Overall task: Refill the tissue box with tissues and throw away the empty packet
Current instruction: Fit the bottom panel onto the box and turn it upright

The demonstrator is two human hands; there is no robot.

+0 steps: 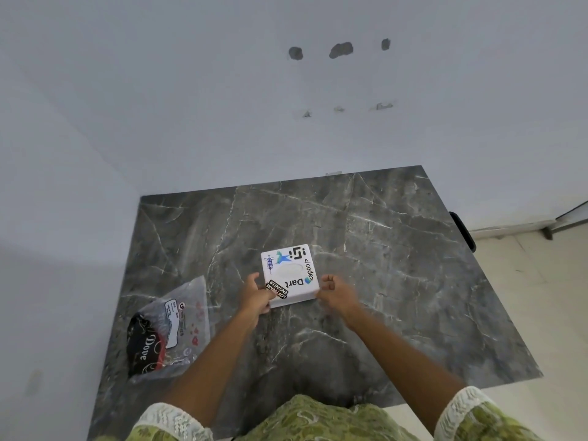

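From the head view, the white box (290, 274) sits mid-table (397, 281), lid on, with the left hand (256, 294) pinching its near-left corner and the right hand (334, 289) curled loosely just beside its right edge, gripping nothing so far as can be seen. The packet (168, 329) lies flat well apart at the near left, close to the table's left edge. The likely risks are that the one-sided grip lets the box skid or twist on the smooth marble when it is lifted or its lid is pulled, and that a stray forearm sweeps the light packet off the table.
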